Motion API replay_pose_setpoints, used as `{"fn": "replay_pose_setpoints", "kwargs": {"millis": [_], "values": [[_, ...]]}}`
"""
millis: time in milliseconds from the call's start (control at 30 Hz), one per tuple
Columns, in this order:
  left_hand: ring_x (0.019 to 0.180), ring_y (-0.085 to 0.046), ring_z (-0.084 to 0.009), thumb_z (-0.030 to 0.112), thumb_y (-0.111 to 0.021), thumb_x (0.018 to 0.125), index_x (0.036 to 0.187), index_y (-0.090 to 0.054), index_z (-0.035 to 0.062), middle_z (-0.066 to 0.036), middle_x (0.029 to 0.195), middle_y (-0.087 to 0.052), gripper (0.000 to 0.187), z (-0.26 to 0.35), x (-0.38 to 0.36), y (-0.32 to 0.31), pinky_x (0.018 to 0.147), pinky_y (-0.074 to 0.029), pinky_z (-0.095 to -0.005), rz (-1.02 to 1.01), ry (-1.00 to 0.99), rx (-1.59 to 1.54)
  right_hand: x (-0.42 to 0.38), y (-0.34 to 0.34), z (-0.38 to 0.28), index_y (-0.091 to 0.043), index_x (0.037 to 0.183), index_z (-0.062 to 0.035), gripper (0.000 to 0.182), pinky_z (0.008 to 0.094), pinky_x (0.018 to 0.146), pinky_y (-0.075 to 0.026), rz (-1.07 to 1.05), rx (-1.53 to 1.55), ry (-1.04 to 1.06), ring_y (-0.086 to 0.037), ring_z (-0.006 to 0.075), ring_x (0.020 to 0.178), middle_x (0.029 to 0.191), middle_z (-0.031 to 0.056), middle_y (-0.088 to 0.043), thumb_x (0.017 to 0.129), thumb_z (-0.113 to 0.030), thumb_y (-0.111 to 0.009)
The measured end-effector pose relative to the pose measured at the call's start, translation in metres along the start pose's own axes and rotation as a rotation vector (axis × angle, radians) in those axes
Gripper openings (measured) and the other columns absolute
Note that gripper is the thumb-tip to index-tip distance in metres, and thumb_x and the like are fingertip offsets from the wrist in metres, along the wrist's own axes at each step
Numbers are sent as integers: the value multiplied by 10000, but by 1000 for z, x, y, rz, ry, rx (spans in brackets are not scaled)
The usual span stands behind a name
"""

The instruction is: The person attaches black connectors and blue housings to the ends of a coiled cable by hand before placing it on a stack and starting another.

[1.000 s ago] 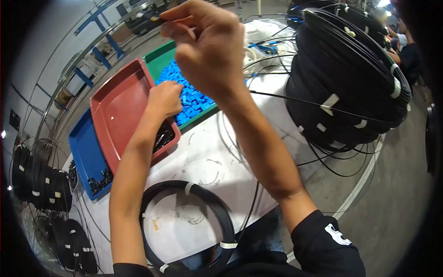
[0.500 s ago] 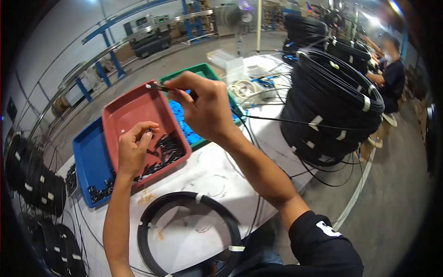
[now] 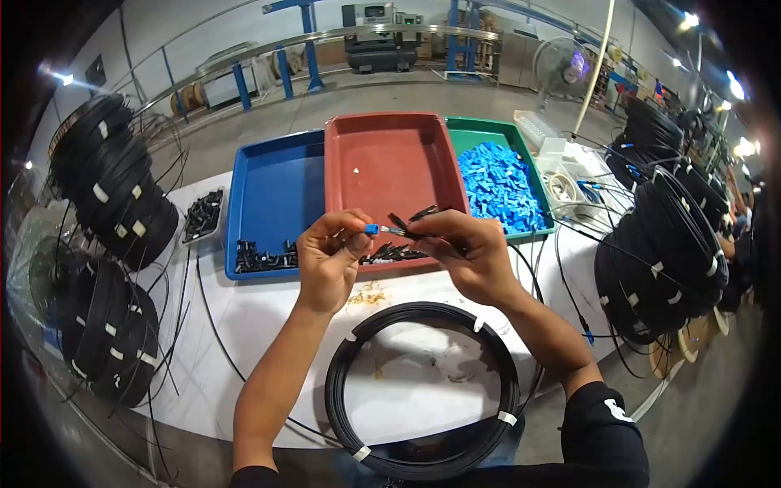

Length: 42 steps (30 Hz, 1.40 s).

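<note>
Over the front of the red tray (image 3: 342,154), my two hands face each other. My left hand (image 3: 327,264) pinches a small blue connector housing (image 3: 372,229) between thumb and fingertips. From the other side, my right hand (image 3: 470,259) grips the black cable end (image 3: 416,231), whose pale tip points at the housing, close to it. Dark pieces stick up beside the right fingertips. Below the hands lies a coil of black cable (image 3: 335,382) bound with white tape. Small black parts (image 3: 382,253) lie along the tray's near edge, partly behind my hands.
A blue tray (image 3: 277,175) with black parts stands left, a green tray (image 3: 543,191) of blue housings (image 3: 500,187) right. A small container (image 3: 203,213) holds more black parts. Cable coils are stacked left (image 3: 114,187) and right (image 3: 663,252); loose cables cross the white table (image 3: 215,325).
The view has swung right and levelled over the trays. My hands have come together, and a blue housing now shows in my left fingertips. My right hand still has the cable end.
</note>
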State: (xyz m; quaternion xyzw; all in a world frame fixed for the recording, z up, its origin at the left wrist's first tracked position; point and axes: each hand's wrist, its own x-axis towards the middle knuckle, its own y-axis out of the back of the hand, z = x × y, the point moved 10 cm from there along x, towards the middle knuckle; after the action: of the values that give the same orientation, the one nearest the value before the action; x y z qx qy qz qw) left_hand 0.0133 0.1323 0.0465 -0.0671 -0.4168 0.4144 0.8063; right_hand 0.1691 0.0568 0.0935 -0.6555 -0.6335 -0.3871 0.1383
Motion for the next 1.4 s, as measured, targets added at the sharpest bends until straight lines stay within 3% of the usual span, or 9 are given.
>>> {"fn": "replay_pose_setpoints", "kwargs": {"millis": [67, 133, 167, 233, 367, 433, 900, 1167, 1400], "values": [[884, -621, -154, -57, -681, 873, 1091, -610, 44, -105, 1042, -632, 251, 7, 0, 5, 761, -503, -264, 16, -33, 72, -2, -1, 2, -692, 1014, 12, 173, 275, 677, -541, -9, 21, -23, -721, 158, 794, 862, 121, -732, 855, 75, -667], [881, -633, -150, -48, -703, 862, 1177, -564, 53, -103, 1034, -638, 359, 15, 2, 1, 758, -518, -258, 26, -59, 142, -5, -5, 9, -670, 1077, 40, 198, 269, 802, -554, -76, 45, -96, -697, 149, 904, 977, 109, -719, 897, 107, -622], [888, -642, -148, -39, -726, 846, 1253, -477, 70, -102, 1029, -642, 489, 25, 2, -7, 757, -534, -251, 8, -110, 219, -3, -2, 4, -695, 1025, 16, 188, 264, 711, -536, -9, 81, -53, -709, 152, 795, 871, 104, -729, 854, 87, -658], [929, -658, -152, -30, -768, 815, 1368, -262, 117, -120, 1018, -644, 764, 33, 3, -15, 765, -562, -231, -44, -140, 370, -4, -2, 3, -694, 1025, 17, 190, 265, 718, -537, -17, 97, -56, -708, 150, 798, 873, 104, -727, 856, 93, -651], [931, -659, -163, -42, -759, 818, 1349, -260, 120, -135, 1020, -645, 746, 44, 2, -28, 790, -560, -248, -76, -234, 389, -6, 2, 2, -692, 1024, 21, 194, 265, 726, -540, -29, 107, -69, -707, 146, 807, 878, 110, -726, 860, 107, -633], [947, -678, -214, -125, -710, 813, 1323, -256, 102, -183, 1010, -662, 720, 51, 0, -33, 872, -554, -314, -119, -313, 420, -7, 4, 1, -693, 1019, 22, 193, 262, 723, -540, -24, 90, -67, -709, 146, 812, 877, 110, -726, 859, 111, -632], [889, -688, -186, -77, -763, 788, 1305, -253, 112, -181, 958, -700, 750, 42, -3, -35, 776, -538, -255, -153, -306, 525, -3, 8, -24, -702, 971, 11, 198, 281, 667, -559, -37, -149, 68, -735, 220, 766, 851, 129, -731, 813, 126, -665], [865, -659, -174, -18, -792, 789, 1267, -302, 97, -150, 936, -708, 694, 41, -7, -44, 799, -490, -281, -210, -359, 651, -7, 8, -28, -521, 1138, -46, 398, 340, 665, -574, -60, -334, 91, -737, 291, 883, 860, 154, -730, 806, 55, -716], [892, -658, -183, -15, -787, 794, 1237, -322, 72, -147, 933, -705, 647, 43, -10, -50, 860, -471, -294, -245, -404, 711, -9, 7, -38, -493, 1125, -47, 415, 365, 669, -576, -72, -358, 204, -728, 304, 890, 912, 128, -710, 789, 61, -711]]}}
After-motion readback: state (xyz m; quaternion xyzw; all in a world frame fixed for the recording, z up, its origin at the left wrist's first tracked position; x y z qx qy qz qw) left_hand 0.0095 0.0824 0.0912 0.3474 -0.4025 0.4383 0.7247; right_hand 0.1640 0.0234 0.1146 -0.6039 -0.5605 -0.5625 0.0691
